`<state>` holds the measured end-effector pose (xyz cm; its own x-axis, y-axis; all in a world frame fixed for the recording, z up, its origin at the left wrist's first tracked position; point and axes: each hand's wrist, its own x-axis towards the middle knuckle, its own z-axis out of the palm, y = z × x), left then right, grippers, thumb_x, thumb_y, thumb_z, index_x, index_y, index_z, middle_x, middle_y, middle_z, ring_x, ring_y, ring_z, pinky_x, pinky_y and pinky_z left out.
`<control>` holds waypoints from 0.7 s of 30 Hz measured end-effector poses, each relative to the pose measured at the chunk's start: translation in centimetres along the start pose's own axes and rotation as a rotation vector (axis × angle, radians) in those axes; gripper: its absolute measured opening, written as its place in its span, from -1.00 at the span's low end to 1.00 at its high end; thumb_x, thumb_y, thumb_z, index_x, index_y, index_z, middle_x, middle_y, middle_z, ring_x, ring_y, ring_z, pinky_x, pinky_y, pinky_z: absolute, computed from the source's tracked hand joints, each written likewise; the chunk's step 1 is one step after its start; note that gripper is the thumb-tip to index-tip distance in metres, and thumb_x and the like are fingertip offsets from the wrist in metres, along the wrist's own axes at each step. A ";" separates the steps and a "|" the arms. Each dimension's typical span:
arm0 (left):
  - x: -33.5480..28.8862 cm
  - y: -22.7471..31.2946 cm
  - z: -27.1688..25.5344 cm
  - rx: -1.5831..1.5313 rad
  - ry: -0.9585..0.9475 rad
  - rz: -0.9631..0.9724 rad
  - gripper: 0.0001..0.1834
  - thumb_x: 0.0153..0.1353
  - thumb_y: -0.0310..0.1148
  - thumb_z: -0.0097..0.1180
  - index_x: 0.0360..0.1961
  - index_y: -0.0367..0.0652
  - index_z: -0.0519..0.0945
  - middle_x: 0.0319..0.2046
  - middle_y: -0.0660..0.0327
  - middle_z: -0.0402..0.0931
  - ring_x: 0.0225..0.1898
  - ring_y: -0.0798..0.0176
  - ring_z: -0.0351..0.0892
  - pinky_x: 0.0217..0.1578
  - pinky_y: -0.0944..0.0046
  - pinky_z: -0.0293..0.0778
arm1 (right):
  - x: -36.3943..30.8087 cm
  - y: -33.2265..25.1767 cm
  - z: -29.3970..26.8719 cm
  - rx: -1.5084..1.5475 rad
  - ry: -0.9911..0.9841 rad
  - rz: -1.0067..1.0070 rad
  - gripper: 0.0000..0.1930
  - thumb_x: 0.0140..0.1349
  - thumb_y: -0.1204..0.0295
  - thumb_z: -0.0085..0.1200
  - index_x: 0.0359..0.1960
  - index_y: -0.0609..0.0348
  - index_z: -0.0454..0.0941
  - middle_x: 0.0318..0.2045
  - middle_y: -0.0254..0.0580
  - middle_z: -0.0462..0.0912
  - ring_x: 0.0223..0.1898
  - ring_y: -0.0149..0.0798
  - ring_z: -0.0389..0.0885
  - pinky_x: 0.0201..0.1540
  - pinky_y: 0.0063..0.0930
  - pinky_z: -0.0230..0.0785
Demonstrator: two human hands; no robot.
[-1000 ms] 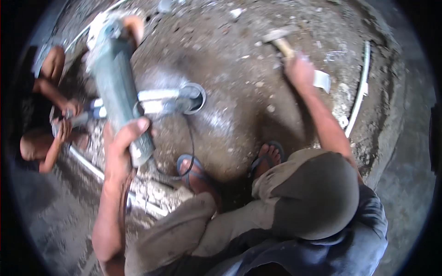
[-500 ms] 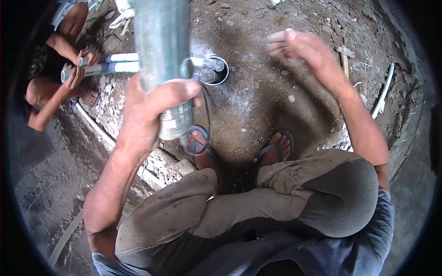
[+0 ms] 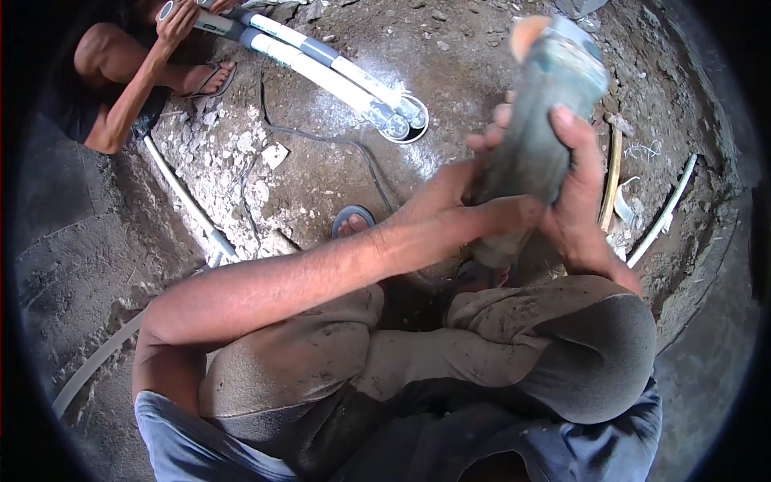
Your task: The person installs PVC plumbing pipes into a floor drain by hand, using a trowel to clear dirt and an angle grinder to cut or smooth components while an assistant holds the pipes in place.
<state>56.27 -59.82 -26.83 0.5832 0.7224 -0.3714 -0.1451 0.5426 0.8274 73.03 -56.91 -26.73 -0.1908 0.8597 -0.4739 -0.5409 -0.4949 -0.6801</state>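
Head view: angle grinder (image 3: 540, 132) with a scuffed blue-green body, held up off the dirt (image 3: 361, 181) ahead of the right knee (image 3: 594, 345), disc end uppermost and tail end low. Gripped from both sides: left hand (image 3: 466, 193) closed round the lower body with its thumb laid across, right hand (image 3: 580, 189) wrapped about the right side, thumb pointing up along the casing. Fingertips (image 3: 502, 116) showing past the left edge too (probably of the right hand, though hard to tell). Likely heavy, weighted toward the head, stiff-shelled, perhaps slippery with dust. Best taken by the barrel of the body, well clear of the orange-brown disc (image 3: 528, 38), probably brittle at its rim. Off to the left, dark cord (image 3: 321, 136), perhaps its own. Beyond, white-and-grey pipes (image 3: 309, 71) running to a round opening (image 3: 426, 127), near a co-worker's hands (image 3: 178, 20); at right, hammer (image 3: 614, 173) lying untouched.
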 end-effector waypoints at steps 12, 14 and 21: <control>1.0 -4.9 -3.8 0.477 -0.566 -0.207 -0.41 0.54 0.02 -0.02 0.24 -0.32 0.54 0.15 -0.05 0.60 0.24 0.05 0.54 0.28 0.06 0.38 | -0.5 -1.4 -7.3 0.095 -0.011 -0.285 -0.39 0.32 0.11 0.14 0.20 0.38 0.33 -0.11 0.02 0.53 -0.13 -0.12 0.59 -0.05 -0.16 0.60; 1.1 -4.9 -3.3 0.534 -0.588 -0.208 -0.41 0.52 0.03 0.02 0.22 -0.33 0.56 0.14 -0.08 0.61 0.23 0.00 0.56 0.26 0.05 0.39 | -0.5 -1.4 -7.7 0.104 0.021 -0.283 -0.41 0.34 0.13 0.11 0.20 0.37 0.35 -0.13 0.03 0.58 -0.16 -0.10 0.65 -0.07 -0.09 0.61; 0.9 -5.7 -3.5 0.710 -0.630 -0.241 -0.39 0.41 0.03 0.15 0.17 -0.34 0.59 0.04 -0.16 0.65 0.13 -0.11 0.64 0.13 0.02 0.49 | -0.6 -0.4 -8.8 0.053 0.038 -0.269 -0.43 0.32 0.13 0.11 0.17 0.36 0.37 -0.14 0.00 0.58 -0.16 -0.12 0.64 -0.06 -0.09 0.60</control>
<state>54.82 -60.80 -33.34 0.8842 0.1528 -0.4413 0.4281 0.1126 0.8967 80.57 -58.32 -31.15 -0.0047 0.9535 -0.3014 -0.6099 -0.2415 -0.7547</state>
